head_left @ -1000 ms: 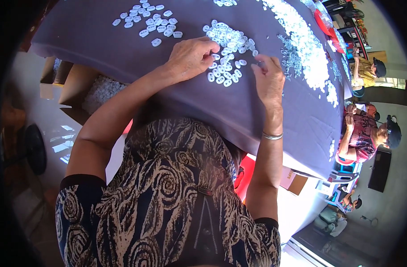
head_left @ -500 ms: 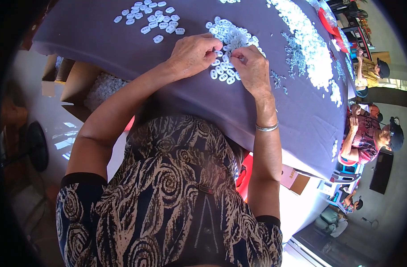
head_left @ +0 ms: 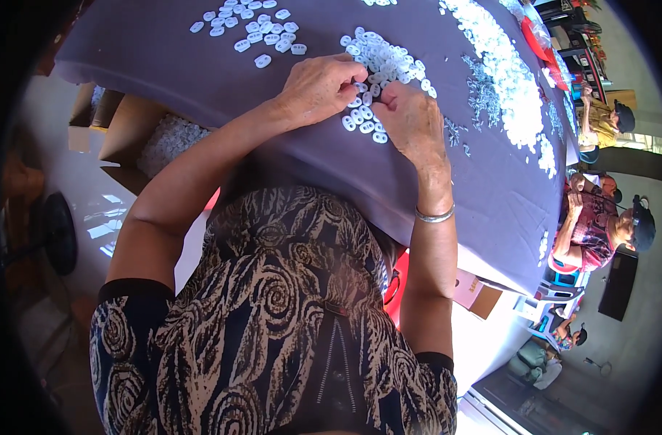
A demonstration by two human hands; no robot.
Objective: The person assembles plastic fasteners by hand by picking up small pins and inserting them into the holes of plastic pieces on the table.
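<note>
Small white oval plastic pieces with two holes (head_left: 361,125) lie on the dark cloth-covered table between and in front of my hands. Just beyond them rises a heap of smaller whitish pieces (head_left: 389,59). My left hand (head_left: 318,88) is closed in a pinch at the heap's left edge; whatever its fingertips hold is too small to make out. To the right, my right hand (head_left: 416,125) is curled, thumb against the fingers, close over the oval pieces. Its fingers hide anything in the grip.
Finished-looking white pieces (head_left: 271,32) are scattered at the far left. Right of my hands lie small metal bits (head_left: 483,94) and a long heap of white parts (head_left: 518,94). An open cardboard box (head_left: 134,134) of pale pieces stands below the table's left edge. Other people sit at right.
My right hand has drawn slightly back toward me and curled more, off the heap's near edge. The left hand keeps its pinch almost in place. The view has shifted a little.
</note>
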